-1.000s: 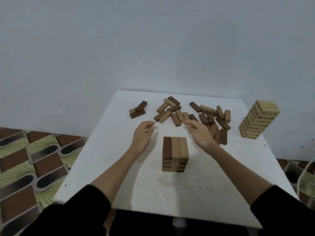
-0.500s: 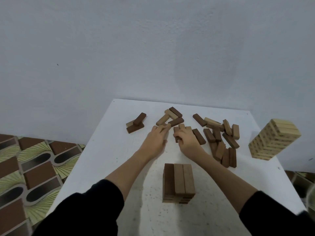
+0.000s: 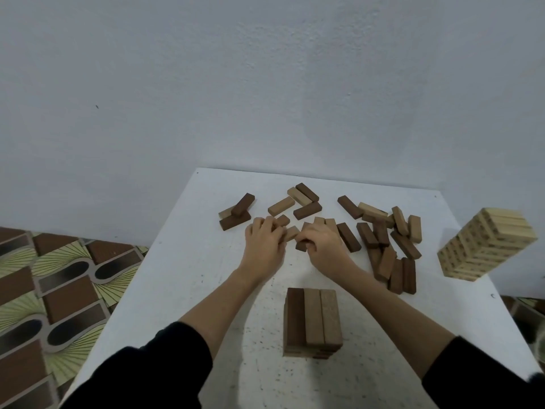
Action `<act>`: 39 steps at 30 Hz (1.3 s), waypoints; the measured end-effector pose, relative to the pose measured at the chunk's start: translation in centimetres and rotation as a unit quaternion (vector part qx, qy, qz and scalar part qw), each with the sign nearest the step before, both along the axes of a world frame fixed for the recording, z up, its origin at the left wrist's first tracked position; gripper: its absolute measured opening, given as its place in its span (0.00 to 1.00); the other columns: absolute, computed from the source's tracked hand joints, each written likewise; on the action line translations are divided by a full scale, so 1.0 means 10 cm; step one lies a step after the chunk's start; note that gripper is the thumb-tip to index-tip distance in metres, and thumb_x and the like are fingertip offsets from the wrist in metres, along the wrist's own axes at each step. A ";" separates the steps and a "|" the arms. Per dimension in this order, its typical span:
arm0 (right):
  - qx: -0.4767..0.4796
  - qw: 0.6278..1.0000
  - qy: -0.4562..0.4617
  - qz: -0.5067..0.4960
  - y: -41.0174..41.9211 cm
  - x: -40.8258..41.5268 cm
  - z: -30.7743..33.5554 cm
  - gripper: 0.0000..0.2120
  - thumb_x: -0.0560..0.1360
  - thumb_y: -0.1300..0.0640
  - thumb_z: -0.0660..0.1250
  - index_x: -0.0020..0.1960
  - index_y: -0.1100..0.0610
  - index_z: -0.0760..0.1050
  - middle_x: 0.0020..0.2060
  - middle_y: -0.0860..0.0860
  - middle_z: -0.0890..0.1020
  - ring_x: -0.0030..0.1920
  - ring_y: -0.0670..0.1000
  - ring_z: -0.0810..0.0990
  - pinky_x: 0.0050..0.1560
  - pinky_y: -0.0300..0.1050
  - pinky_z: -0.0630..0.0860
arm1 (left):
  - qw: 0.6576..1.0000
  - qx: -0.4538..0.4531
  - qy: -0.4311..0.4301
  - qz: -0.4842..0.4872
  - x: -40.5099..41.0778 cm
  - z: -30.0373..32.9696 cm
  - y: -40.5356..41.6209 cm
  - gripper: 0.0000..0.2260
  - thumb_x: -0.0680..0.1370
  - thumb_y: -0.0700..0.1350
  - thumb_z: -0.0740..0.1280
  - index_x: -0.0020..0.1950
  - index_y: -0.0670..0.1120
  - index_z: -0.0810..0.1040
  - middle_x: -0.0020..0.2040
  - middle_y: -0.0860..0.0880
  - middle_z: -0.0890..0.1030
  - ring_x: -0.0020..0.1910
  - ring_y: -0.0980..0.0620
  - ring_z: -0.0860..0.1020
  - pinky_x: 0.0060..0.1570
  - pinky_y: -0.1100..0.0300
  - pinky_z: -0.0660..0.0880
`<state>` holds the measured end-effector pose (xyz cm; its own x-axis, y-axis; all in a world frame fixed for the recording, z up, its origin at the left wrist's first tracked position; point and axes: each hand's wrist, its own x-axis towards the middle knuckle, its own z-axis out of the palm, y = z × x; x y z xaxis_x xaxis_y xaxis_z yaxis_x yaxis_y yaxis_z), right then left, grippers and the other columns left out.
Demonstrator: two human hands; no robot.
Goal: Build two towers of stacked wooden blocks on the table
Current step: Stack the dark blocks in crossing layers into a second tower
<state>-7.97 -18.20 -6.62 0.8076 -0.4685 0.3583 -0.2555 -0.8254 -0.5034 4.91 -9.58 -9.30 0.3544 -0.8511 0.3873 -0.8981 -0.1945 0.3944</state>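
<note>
Wooden blocks (image 3: 380, 231) lie scattered across the far half of the white surface (image 3: 188, 261), a dense dark pile to the right and a small crossed group (image 3: 236, 212) at far left. Both hands reach into the middle of the scatter: the left hand (image 3: 264, 246) curls its fingers round a light block (image 3: 292, 233), and the right hand (image 3: 323, 245) curls round a dark block (image 3: 301, 245). A short started tower (image 3: 312, 323) stands near the front between the forearms, while a tall pale tower (image 3: 486, 246) stands at the right edge.
</note>
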 end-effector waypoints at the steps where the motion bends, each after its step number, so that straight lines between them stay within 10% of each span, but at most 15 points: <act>1: 0.004 1.000 0.005 0.009 0.03 0.00 0.01 0.17 0.70 0.62 0.53 0.37 0.66 0.79 0.32 0.58 0.80 0.33 0.56 0.77 0.39 0.37 0.69 | 1.000 -0.007 0.019 -0.001 -0.01 -0.01 0.01 0.07 0.77 0.37 0.64 0.52 0.40 0.80 0.53 0.43 0.75 0.53 0.43 0.69 0.54 0.48 0.69; 8: 0.059 0.998 -0.017 0.029 0.08 -0.03 0.00 0.10 0.70 0.77 0.59 0.41 0.68 0.78 0.36 0.59 0.81 0.37 0.53 0.79 0.43 0.31 0.72 | 0.969 0.039 0.240 -0.046 -0.11 0.18 0.19 0.15 0.82 0.49 0.58 0.63 0.42 0.75 0.70 0.47 0.62 0.70 0.52 0.57 0.65 0.63 0.57; 13: 0.276 0.960 -0.005 -0.051 0.09 -0.04 0.06 0.12 0.77 0.73 0.57 0.57 0.66 0.72 0.43 0.47 0.74 0.45 0.45 0.76 0.45 0.26 0.73 | 0.967 0.102 0.226 -0.065 -0.07 0.14 0.20 0.36 0.73 0.55 0.71 0.75 0.48 0.59 0.74 0.50 0.57 0.72 0.54 0.51 0.70 0.56 0.57; 18: 0.134 0.987 -0.015 -0.087 0.12 -0.11 -0.03 0.21 0.71 0.76 0.63 0.63 0.68 0.69 0.52 0.57 0.75 0.51 0.48 0.72 0.49 0.31 0.70 | 0.972 0.084 0.219 -0.003 -0.11 0.11 0.09 0.38 0.70 0.47 0.72 0.75 0.45 0.56 0.66 0.48 0.67 0.64 0.50 0.61 0.64 0.55 0.65; 24: 0.146 0.984 0.071 -0.071 0.09 -0.22 -0.02 0.31 0.70 0.66 0.71 0.69 0.63 0.63 0.59 0.57 0.69 0.52 0.45 0.66 0.47 0.30 0.66 | 0.946 0.127 0.286 -0.088 0.01 0.16 0.18 0.41 0.65 0.39 0.72 0.75 0.49 0.58 0.64 0.54 0.71 0.65 0.54 0.63 0.60 0.65 0.65; 29: 0.176 0.977 0.101 -0.063 0.10 -0.20 -0.03 0.34 0.69 0.65 0.72 0.71 0.61 0.61 0.62 0.56 0.69 0.45 0.44 0.67 0.38 0.25 0.67 | 0.962 0.132 0.236 -0.030 0.06 0.16 0.22 0.41 0.68 0.46 0.75 0.75 0.49 0.57 0.70 0.48 0.63 0.67 0.48 0.60 0.64 0.53 0.65; 39: 0.183 0.977 0.073 -0.077 0.13 -0.15 -0.04 0.34 0.68 0.67 0.73 0.70 0.62 0.62 0.62 0.58 0.69 0.45 0.46 0.69 0.40 0.30 0.69 | 0.929 0.070 0.364 -0.011 0.04 0.10 0.29 0.39 0.68 0.40 0.77 0.73 0.51 0.61 0.62 0.54 0.71 0.50 0.57 0.72 0.40 0.73 0.71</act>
<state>-9.46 -16.93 -6.97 0.7470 -0.6642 0.0295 -0.4546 -0.5428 -0.7062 5.35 -6.64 -8.27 0.4607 -0.8852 -0.0643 -0.4070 -0.2751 0.8710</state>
